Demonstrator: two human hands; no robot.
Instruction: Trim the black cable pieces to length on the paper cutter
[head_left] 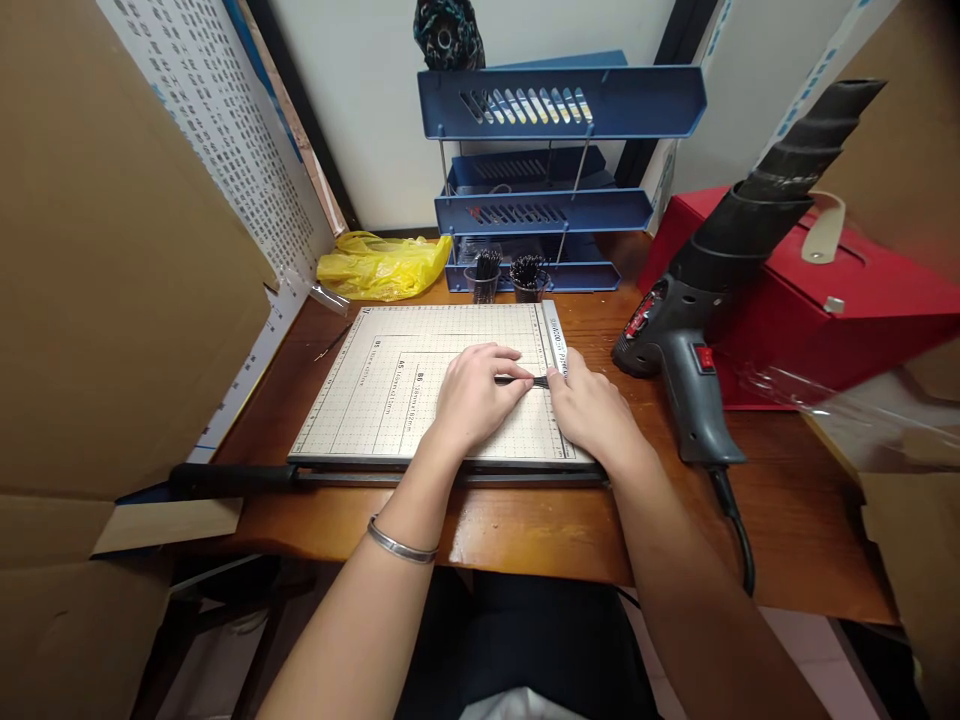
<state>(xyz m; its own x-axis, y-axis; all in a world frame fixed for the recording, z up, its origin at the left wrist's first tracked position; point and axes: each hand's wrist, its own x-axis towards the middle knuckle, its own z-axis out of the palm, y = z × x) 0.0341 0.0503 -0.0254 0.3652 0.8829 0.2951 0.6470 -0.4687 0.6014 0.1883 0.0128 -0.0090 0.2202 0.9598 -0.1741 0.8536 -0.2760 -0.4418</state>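
Note:
A paper cutter (337, 410) with a cream, grid-printed board lies flat on the desk, its black-handled arm (232, 478) down along the near edge. Over the board, my left hand (476, 398) pinches a small bundle of thin black wire-like pieces (539, 382) between thumb and fingers. My right hand (596, 405) rests over the board's right edge, closed, with its thumb at the other end of the same bundle. Their exact kind is too small to make out. The fingers partly hide the bundle.
Behind the board stand two clear cups (484, 290) of thin black pieces and a blue tiered tray (544, 212). A crumpled yellow bag (386, 268) lies left of them. At right are a heat gun (690, 330) and a red box (862, 320). Cardboard (112, 250) walls the left.

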